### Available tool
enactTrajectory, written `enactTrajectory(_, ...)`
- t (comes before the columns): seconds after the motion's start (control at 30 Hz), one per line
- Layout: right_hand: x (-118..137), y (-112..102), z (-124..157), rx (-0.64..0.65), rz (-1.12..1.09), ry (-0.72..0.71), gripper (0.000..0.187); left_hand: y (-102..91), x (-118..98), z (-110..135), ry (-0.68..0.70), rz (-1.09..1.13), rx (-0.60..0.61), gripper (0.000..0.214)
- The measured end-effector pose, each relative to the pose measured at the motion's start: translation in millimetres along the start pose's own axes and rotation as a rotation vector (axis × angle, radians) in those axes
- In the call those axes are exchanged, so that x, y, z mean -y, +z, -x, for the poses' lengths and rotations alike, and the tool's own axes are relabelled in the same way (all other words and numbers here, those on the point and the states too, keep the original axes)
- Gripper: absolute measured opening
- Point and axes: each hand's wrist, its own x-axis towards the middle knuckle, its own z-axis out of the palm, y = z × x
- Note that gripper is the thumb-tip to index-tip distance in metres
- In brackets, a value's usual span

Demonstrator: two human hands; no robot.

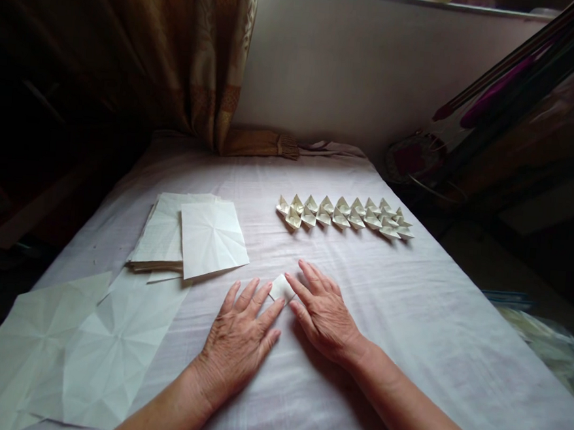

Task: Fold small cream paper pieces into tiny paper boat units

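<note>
A small folded piece of white paper [280, 288] lies flat on the cloth-covered surface [436, 330], between my two hands. My left hand [242, 330] rests palm down with its fingers spread, and its fingertips touch the paper's left and lower edges. On the other side, my right hand [322, 309] lies with fingers stretched out, the index fingertip at the paper's right edge. Neither hand is closed around anything. Beyond them stand several folded paper boats [341, 215] in two close rows.
To the left is a stack of paper sheets [160, 232], with a creased sheet [214, 239] on top at an angle. More creased sheets [115, 340] spread over the near left. A gold curtain [209, 59] hangs at the back left, beside a pale wall [336, 68].
</note>
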Motion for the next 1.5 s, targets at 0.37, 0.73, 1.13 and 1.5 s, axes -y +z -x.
enactTrajectory(0.37,5.7,-0.2,8.4,0.027,0.028,0.065,0.045,4.2,-0.3,0.6,0.000,0.038,-0.042,0.040)
enactTrajectory(0.73,9.7,-2.0,18.9,0.030,0.013,-0.015,0.045,5.5,-4.4,4.8,0.021,0.052,-0.119,0.036)
enactTrajectory(1.13,17.2,-2.1,-16.2,0.070,0.003,0.092,0.041,1.2,-4.7,2.9,0.040,-0.002,-0.086,0.031)
enactTrajectory(1.5,17.3,-3.0,-14.7,0.029,-0.044,0.109,0.038,-1.1,-4.2,1.2,0.031,0.015,-0.026,0.036)
